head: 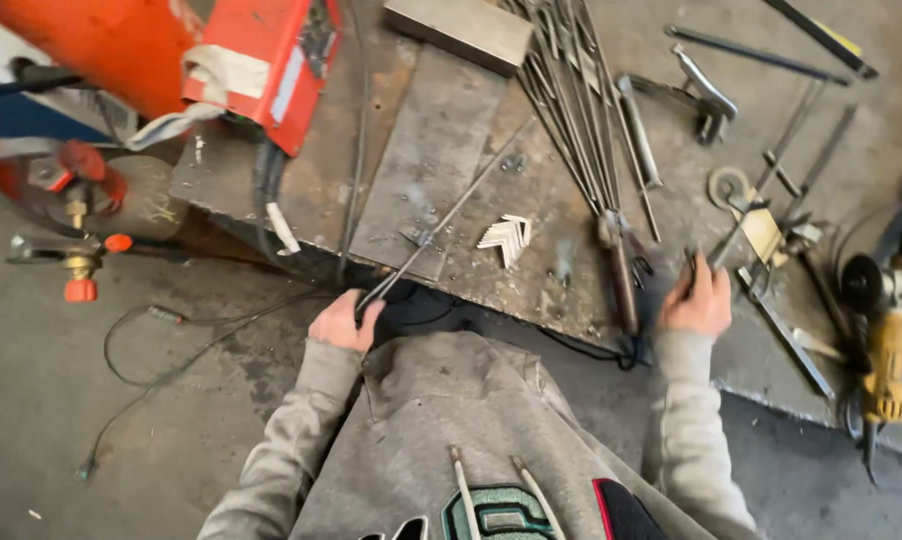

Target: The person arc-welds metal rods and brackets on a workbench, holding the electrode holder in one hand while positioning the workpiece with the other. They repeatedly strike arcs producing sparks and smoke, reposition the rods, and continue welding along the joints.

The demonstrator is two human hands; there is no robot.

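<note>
My left hand (342,322) grips the dark handle of a welding electrode holder at the near edge of the steel work plate (451,150). A thin welding rod (451,210) runs from it up and to the right across the plate. My right hand (697,300) is closed around the near end of a flat metal tool (733,235) on the plate's right side. A small stack of white angle pieces (506,238) lies between the two hands. Both arms wear grey sleeves.
An orange welding machine (261,60) stands at the top left. A bundle of thin steel rods (571,100) lies across the plate. A yellow angle grinder (893,350) rests at right. A gas regulator with red knobs (76,250) sits at left. Cables trail over the concrete floor.
</note>
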